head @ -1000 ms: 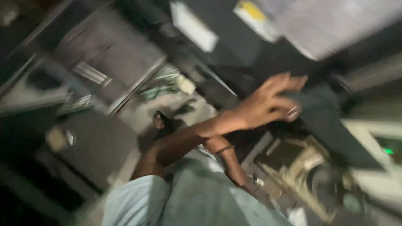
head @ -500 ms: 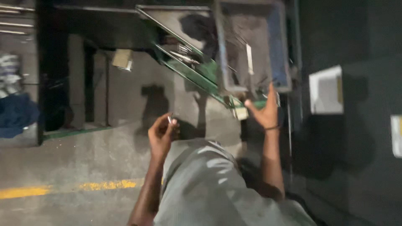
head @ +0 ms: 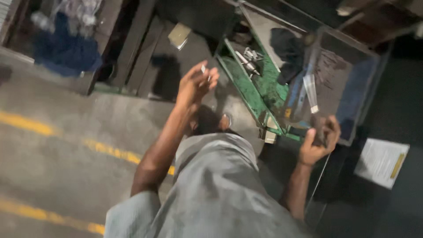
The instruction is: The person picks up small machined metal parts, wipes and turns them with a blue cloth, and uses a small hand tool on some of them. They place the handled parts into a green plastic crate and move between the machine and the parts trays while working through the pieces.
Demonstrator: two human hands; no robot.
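Note:
My left hand (head: pixel 194 83) is raised over the concrete floor, its fingertips pinched on a small pale piece that is too blurred to name. My right hand (head: pixel 318 140) is curled around the near rim of a clear plastic bin (head: pixel 352 79) that holds dark metal parts. The bin rests on a green metal cart (head: pixel 253 90) carrying a few metal tools (head: pixel 247 61). My grey shirt fills the bottom of the view.
Yellow lines (head: pixel 39 128) cross the concrete floor at the left. A blue cloth heap (head: pixel 66 50) lies at the upper left beside dark beams. A small tan box (head: pixel 179 35) sits further back. A white paper sheet (head: pixel 381 161) hangs on a dark surface at the right.
The view has swung over the floor and cart. My left hand has risen higher with the small piece. My right hand stays at the bin's rim, curling more tightly around it.

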